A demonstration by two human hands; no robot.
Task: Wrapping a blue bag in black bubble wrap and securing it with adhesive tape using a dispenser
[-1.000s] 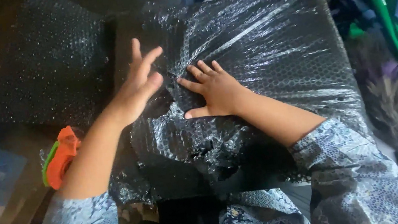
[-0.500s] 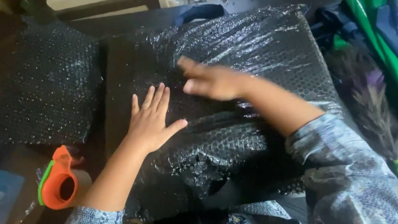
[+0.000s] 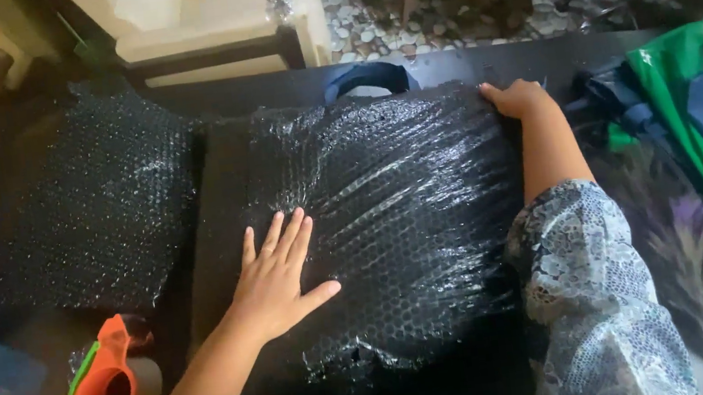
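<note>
right hand (image 3: 518,98) moved from parcel (image 3: 391,228) centre to far right corner, fingers curled on wrap edge; left hand (image 3: 276,278) stays flat, fingers spread, pinning it

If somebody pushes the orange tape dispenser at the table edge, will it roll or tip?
The orange tape dispenser probably tips rather than rolls: its handle sticks out beside the round tape roll. It looks like light plastic, so a small push may slide it. It sits near the table's front edge, apart from the left hand.

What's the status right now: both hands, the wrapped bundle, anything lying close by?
Left hand flat, open on bubble-wrapped bundle. Right hand at its far right corner; grip unclear. Orange tape dispenser lies left, apart.
</note>
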